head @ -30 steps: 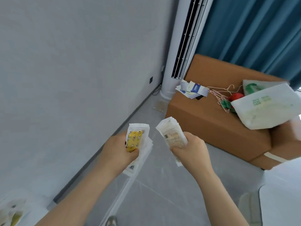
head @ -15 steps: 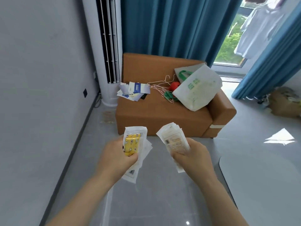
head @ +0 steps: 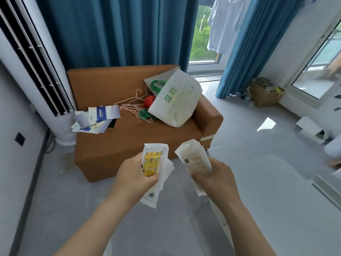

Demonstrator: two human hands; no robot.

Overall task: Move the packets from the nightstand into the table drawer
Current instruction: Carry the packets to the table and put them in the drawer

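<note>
My left hand grips a small stack of white packets; the front one shows a yellow patterned item inside. My right hand holds a second stack of white packets with beige printed labels. Both hands are raised side by side in front of me, over the grey floor. No nightstand or table drawer shows in this view.
An orange-brown sofa stands straight ahead with papers, wire hangers and a white bag on it. A tall white air conditioner is at the left, a cardboard box by the blue curtains at the right.
The view has swung to the right, from the grey wall toward the sofa, curtains and window. Both hands keep their packets in the same grip.
</note>
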